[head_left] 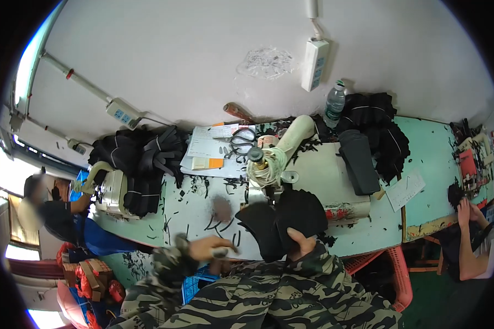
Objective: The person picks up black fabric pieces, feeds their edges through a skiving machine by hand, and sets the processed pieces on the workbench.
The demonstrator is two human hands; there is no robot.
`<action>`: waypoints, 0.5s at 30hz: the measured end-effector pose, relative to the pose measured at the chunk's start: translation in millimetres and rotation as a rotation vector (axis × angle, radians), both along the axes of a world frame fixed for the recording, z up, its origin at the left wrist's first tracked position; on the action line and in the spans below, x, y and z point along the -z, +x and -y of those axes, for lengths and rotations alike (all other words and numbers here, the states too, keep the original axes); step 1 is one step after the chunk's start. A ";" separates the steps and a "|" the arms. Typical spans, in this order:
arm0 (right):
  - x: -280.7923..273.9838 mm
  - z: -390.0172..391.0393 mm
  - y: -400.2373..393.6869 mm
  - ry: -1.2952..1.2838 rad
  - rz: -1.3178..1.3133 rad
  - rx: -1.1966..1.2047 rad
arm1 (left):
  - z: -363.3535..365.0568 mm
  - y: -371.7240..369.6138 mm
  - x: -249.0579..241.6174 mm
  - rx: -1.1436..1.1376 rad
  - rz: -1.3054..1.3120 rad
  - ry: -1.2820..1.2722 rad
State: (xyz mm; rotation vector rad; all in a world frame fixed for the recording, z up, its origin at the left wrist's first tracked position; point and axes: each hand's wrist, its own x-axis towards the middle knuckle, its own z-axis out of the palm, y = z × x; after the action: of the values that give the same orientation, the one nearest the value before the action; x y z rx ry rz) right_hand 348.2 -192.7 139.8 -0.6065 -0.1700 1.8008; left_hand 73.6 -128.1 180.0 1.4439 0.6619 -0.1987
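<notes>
1. The black fabric pieces (291,216) that the right hand (301,241) is gripping are looking like matt, soft cloth.
2. The small tool (220,253) that the left hand (208,248) is holding is showing a pale, slightly shiny surface; its material cannot be told.
3. The sewing machine (307,164) is showing smooth, cream-painted metal with a dull sheen.
4. The table (203,219) is presenting a smooth, pale green top, littered with black cloth scraps.
5. The scissors (241,141) are showing dark, faintly glossy handles.
6. The sheets (206,148) are looking like matt white paper.
7. The bottle (335,104) is showing clear, glossy plastic.
8. The camouflage sleeves (291,290) are looking like matt woven cloth.
</notes>
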 end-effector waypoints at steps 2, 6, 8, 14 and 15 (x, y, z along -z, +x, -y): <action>-4.0 -0.2 -3.2 0.010 0.014 -0.074 | 32.6 31.0 27.9 -0.432 0.320 0.034; -4.8 0.6 -6.5 0.001 0.018 -0.203 | 12.3 96.7 14.2 -1.151 0.641 -0.054; 0.6 -0.7 1.5 0.103 0.178 -0.206 | 0.8 87.8 13.6 -0.988 0.496 0.030; 11.5 1.4 22.6 0.400 0.748 -0.187 | -47.3 64.4 33.6 -0.492 0.258 -0.007; 16.4 1.1 23.4 0.420 0.822 -0.188 | -52.3 64.6 39.8 -0.498 0.164 -0.065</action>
State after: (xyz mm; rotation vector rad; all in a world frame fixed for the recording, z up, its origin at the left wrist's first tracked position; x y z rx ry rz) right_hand 371.6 -193.8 123.5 -1.0110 -1.1594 1.5227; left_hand 138.2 -75.8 140.2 1.1782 0.8480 0.2813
